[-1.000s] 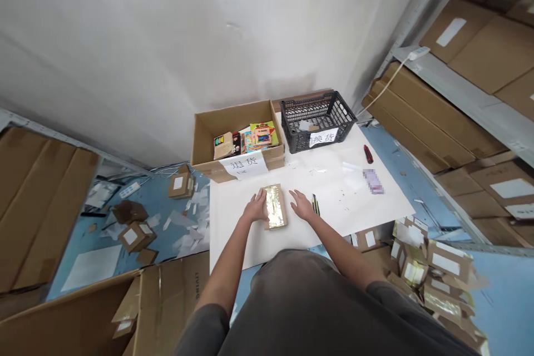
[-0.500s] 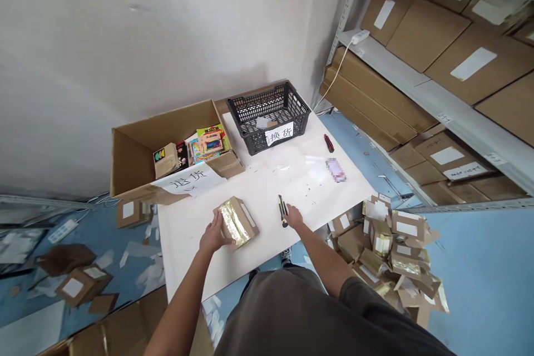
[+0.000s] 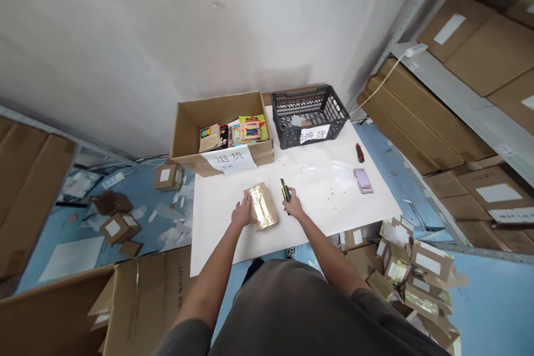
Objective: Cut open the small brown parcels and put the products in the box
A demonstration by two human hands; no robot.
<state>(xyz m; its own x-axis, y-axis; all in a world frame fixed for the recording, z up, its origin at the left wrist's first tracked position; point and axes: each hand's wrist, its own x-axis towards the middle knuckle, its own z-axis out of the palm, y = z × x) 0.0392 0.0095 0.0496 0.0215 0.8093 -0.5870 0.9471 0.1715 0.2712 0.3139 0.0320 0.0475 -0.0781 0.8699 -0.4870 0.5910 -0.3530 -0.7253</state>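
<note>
A small cardboard box (image 3: 263,207), with shiny tape across its top, rests on the white table (image 3: 221,233). My left hand (image 3: 242,211) grips its left side, the thumb at the near edge and the fingers at the far left corner. Just right of the box, my right hand (image 3: 293,204) is closed around a black and yellow-green box cutter (image 3: 285,191). The cutter points away from me and does not touch the box. I cannot tell whether its blade is out.
Behind stand an open carton (image 3: 194,164) of colourful packs and a black plastic crate (image 3: 287,136) with a paper sign. A red and black cutter (image 3: 360,153) and a blurred purple item (image 3: 363,181) lie at the right. Opened boxes (image 3: 421,281) pile on the floor.
The view has swung left, so everything sits further right. My right hand has picked the box cutter up from the table. The box has turned slightly, and the gap to the cutter is smaller.
</note>
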